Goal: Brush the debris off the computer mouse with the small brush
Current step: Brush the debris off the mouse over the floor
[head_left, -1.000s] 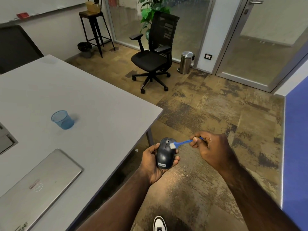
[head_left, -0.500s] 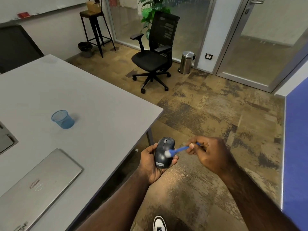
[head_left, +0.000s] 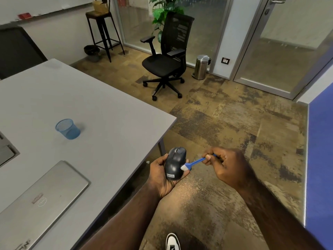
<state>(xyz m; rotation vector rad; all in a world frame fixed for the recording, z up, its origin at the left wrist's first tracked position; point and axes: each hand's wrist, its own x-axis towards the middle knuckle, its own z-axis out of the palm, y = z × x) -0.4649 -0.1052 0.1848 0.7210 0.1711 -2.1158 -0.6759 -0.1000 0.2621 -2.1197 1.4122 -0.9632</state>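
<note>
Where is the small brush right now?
In the head view, lower centre: the right hand pinches the small brush, its white bristles on the computer mouse held in the left hand.

Matt dark plastic mouse (head_left: 175, 164), blue plastic brush (head_left: 195, 161) with white bristles, smooth grey table (head_left: 93, 112), brushed-metal laptop (head_left: 36, 197).
</note>
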